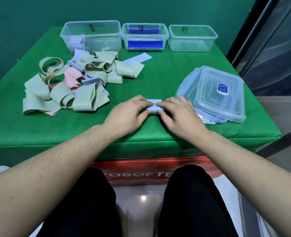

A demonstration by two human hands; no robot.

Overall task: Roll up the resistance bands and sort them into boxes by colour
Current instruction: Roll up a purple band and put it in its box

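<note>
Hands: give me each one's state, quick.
Left hand: fingers grip the rolled pale lilac elastic band.
Right hand: fingers grip the same roll.

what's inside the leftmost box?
The leftmost box holds a few pale lavender rolled bands in its front left corner. The rest looks bare through the clear wall; the exact count is unclear because the rolls overlap.

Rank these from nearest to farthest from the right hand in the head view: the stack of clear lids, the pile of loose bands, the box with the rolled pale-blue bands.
Measured from the right hand:
1. Stack of clear lids, just to its right, almost touching.
2. Pile of loose bands, across the table to the left.
3. Box with rolled pale-blue bands, far left at the table's back edge.
</note>
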